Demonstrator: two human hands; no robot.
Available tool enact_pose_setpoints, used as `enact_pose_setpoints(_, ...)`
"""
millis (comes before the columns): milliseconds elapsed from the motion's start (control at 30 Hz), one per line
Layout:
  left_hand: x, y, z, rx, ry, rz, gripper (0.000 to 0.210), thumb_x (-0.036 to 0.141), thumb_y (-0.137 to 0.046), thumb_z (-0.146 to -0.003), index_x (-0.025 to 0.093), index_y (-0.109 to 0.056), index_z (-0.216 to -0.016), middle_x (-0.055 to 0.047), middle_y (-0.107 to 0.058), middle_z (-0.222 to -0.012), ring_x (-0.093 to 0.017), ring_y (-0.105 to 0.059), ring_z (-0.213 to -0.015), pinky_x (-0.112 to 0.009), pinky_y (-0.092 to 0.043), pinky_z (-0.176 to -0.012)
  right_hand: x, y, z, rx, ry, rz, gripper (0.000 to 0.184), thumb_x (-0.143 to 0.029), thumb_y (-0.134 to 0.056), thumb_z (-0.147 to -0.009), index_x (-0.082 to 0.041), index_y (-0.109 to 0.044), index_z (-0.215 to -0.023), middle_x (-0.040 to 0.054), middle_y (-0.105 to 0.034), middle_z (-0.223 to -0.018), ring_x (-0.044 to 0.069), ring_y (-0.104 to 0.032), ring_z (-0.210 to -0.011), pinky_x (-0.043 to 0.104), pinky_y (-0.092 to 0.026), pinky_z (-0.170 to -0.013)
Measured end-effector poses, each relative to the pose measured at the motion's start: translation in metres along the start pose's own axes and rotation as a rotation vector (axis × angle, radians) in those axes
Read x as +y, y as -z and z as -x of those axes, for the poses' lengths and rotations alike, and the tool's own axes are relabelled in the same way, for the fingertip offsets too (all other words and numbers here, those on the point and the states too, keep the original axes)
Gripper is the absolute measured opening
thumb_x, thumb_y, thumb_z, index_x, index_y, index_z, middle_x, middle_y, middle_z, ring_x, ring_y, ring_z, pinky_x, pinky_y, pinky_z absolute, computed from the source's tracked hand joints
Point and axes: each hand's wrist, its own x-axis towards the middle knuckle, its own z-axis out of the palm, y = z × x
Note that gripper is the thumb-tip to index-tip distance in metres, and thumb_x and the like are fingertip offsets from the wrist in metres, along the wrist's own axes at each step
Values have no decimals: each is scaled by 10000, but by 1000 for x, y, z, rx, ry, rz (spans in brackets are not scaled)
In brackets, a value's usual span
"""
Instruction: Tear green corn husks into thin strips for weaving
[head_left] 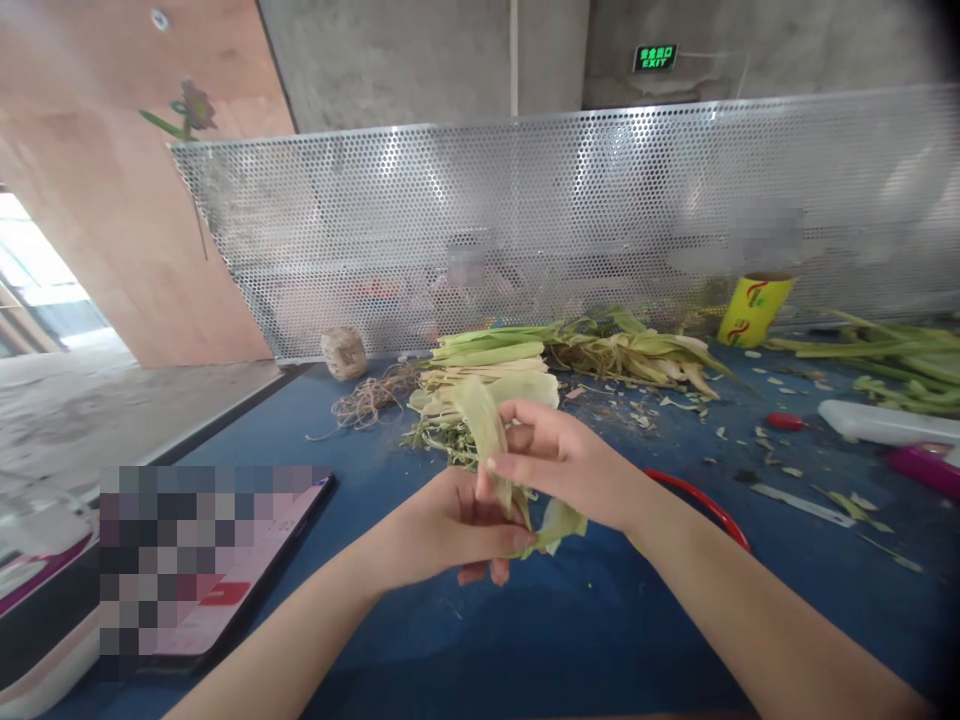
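Left hand (450, 530) and right hand (562, 455) both pinch the pale-green leaf strip (480, 415) above the blue desk (525, 650). Wall sign (655, 58) reads "安全出口 EXIT". Yellow tube (756, 308): print too small to read.

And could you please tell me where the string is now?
In the head view, the string lies left of centre on the blue table, just left of the leaf pile and beyond the left hand.

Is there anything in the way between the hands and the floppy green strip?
Nothing that I can see. The left hand and right hand both pinch the pale green strip directly. The leaf pile lies beyond them, not between.
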Motion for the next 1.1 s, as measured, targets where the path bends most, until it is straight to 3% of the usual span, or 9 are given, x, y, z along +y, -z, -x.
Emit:
enact_pose_setpoints(100, 1, 0, 0, -37, 5, 5, 190, 298, -613, -720, 132, -580, -632, 23, -554, -501, -36, -402, -386, -170, -342, -410, -1, 3, -2, 55, -2, 33, 235, -329, -520, -816, -206, -475, -1012, 13, -630, -800, 129, -606, -716, 267, -478, -659)
enact_pose_setpoints(267, -1, 2, 2, -36, -11, 66, 215, 318, -623, -716, 135, -563, -620, 23, -554, -512, -40, -411, -395, -167, -343, -399, -4, 11, -1, 25, 2, 214, 237, -363, -431, -862, -191, -585, -916, 32, -628, -877, 133, -589, -850, 272, -455, -765)
enact_pose_setpoints(467, 4, 6, 8, -22, 16, 70, 151, 281, -654, -691, 142, -608, -657, 31, -556, -496, -39, -440, -405, -152, -338, -405, -7, 18, 4, 35, -134, 440, 279, -437, -444, -835, -191, -560, -771, 13, -614, -781, 129, -566, -718, 252, -432, -662)
enact_pose_setpoints(600, 6, 6, 12, -12, -5, 10, 105, 250, -658, -687, 145, -652, -689, 22, -559, -528, -54, -500, -465, -148, -369, -443, -6, 18, 5, 56, -173, 463, 365, -506, -389, -836, -186, -546, -755, 23, -588, -750, 131, -539, -687, 251, -416, -627)
enact_pose_setpoints(800, 7, 6, 13, -8, -130, -87, 88, 229, -630, -715, 152, -671, -706, -5, -599, -654, -87, -571, -570, -188, -461, -566, -8, 21, 7, 157, -100, 471, 345, -510, -420, -821, -190, -541, -780, 12, -564, -743, 110, -514, -638, 233, -390, -570)
enact_pose_setpoints(867, 8, 7, 12, 25, -166, -161, 109, 244, -619, -725, 153, -676, -706, -13, -611, -663, -92, -577, -572, -184, -461, -559, -10, 24, 7, 171, -71, 455, 355, -509, -421, -820, -182, -529, -735, 5, -548, -701, 104, -507, -612, 230, -389, -564)
enact_pose_setpoints(967, 11, 7, 10, 125, -207, -260, 130, 266, -625, -717, 150, -679, -695, -21, -619, -656, -105, -582, -572, -191, -463, -557, -10, 28, 9, 54, -132, 418, 391, -520, -396, -826, -173, -542, -720, 33, -584, -736, 133, -553, -680, 245, -415, -610)
enact_pose_setpoints(1100, 14, 6, 9, 279, -217, -318, 124, 270, -617, -717, 164, -672, -684, -8, -624, -669, -106, -586, -599, -194, -459, -585, -10, 30, 13, 35, -242, 444, 399, -556, -377, -819, -200, -551, -867, 44, -629, -829, 149, -582, -689, 269, -418, -635)
